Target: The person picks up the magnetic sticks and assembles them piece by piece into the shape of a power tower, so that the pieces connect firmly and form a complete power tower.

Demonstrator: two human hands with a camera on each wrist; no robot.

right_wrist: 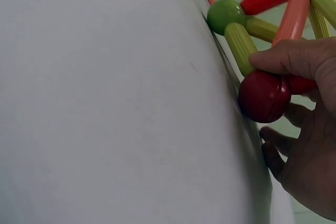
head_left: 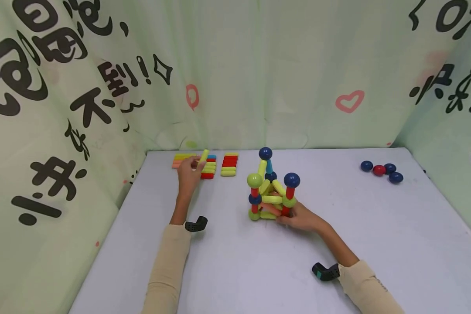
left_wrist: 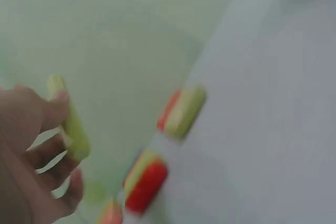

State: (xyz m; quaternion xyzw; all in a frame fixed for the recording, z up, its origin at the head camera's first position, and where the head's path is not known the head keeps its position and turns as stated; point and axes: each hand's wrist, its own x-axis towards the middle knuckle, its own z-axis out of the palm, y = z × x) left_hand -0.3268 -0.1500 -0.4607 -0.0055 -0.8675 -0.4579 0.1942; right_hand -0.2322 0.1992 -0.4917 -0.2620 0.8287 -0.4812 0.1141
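Left hand [head_left: 190, 173]: I saw it pinch a yellow stick [head_left: 204, 155], long axis steep, upper end leaning right | rows [head_left: 229, 173]: lay close by that hand | frame [head_left: 272, 199]: stood right of the stick, well apart | right hand [head_left: 304, 217]: gripped the frame's lower right corner, far nearer it than the left was.

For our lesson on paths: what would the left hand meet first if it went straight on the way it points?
The left hand would probably meet the curtain, though depth is unclear; its held rod might touch first.
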